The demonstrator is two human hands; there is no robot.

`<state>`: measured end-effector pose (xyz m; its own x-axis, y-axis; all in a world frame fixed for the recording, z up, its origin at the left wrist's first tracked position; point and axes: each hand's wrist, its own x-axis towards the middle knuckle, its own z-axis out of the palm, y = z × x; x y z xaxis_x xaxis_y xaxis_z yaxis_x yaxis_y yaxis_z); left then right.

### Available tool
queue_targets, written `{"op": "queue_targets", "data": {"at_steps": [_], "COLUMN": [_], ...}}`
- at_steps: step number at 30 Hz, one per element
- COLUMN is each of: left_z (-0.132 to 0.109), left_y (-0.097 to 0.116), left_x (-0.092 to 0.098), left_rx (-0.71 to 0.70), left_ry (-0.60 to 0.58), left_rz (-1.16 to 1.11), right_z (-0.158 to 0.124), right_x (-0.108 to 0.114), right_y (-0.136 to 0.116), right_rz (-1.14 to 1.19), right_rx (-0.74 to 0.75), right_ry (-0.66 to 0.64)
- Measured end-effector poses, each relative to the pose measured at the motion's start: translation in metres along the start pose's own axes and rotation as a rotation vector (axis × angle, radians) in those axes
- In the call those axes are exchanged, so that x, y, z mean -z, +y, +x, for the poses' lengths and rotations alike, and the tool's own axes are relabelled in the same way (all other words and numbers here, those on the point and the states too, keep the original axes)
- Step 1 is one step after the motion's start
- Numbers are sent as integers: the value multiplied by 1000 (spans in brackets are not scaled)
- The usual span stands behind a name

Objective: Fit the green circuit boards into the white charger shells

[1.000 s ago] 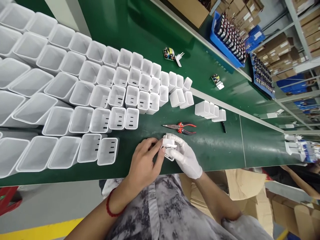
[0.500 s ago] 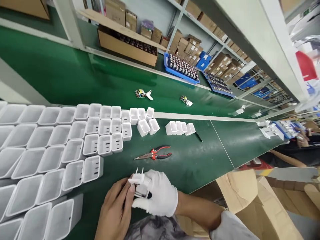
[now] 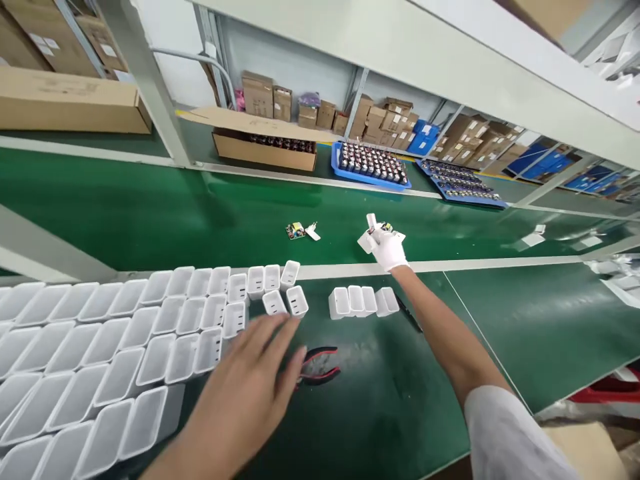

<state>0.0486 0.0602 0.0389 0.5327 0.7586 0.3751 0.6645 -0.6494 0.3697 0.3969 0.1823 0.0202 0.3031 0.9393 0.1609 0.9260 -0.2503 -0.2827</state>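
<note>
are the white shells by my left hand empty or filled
Empty. The white shells beside the left hand stand open-topped, bare walls and slotted bottoms visible inside.

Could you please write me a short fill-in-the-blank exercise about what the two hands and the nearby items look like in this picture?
1. The right hand wears a ____ glove.
2. The bare left hand hovers, fingers spread, beside the ____-handled pliers.
3. The white plastic shells stand on a ____ belt.
4. The right hand grips a small white ____.

Missing words: white; red; green; part
</note>
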Motion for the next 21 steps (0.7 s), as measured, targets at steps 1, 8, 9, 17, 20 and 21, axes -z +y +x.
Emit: {"op": "queue_targets", "data": {"at_steps": [1, 8, 9, 17, 20, 21], "left_z": [21, 164, 179, 241, 250, 253], "left_y": [-9, -78, -82, -93, -97, -97], "left_x": [-5, -70, -81, -138, -147, -149], "left_rx": [18, 142, 149, 158, 148, 148], "left_ry": [-7, -411, -444, -558, -535, -520], "left_rz": [27, 212, 219, 165, 148, 146], "right_z": [13, 52, 59, 113, 122, 124], "right_x": [-8, -2, 0, -28, -33, -33], "right_y": [11, 104, 118, 184, 197, 200], "right_rz": [0, -54, -79, -232, -271, -284], "right_rx": [-11, -133, -169, -231, -234, -233], "right_ry": [-36, -58, -40, -189, -198, -188]}}
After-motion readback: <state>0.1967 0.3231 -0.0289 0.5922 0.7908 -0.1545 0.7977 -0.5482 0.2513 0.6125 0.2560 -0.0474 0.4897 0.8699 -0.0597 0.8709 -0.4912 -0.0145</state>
